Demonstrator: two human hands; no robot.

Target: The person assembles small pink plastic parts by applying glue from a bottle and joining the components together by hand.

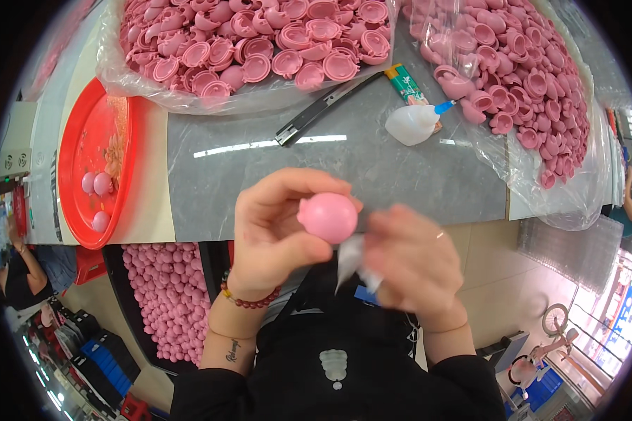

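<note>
My left hand (270, 224) holds a round pink plastic ball (332, 218) with a small bump on its side, pinched between thumb and fingers above the table's front edge. Close by on the right, my right hand (414, 256) is smeared by motion. A crumpled white tissue (351, 258) hangs from its curled fingers, just below the ball. Beyond the hands on the grey table top lie a white squeeze bottle (411, 125) with a blue tip, a green and yellow packet (408, 84) and a black utility knife (323, 109).
Clear plastic bags of pink half shells (256, 45) and more pink shells (516, 77) cover the table's far side. A red tray (74, 168) with several pink balls stands at left. Below it, a black bin (119, 291) is filled with pink balls. Another person's arm (29, 252) shows far left.
</note>
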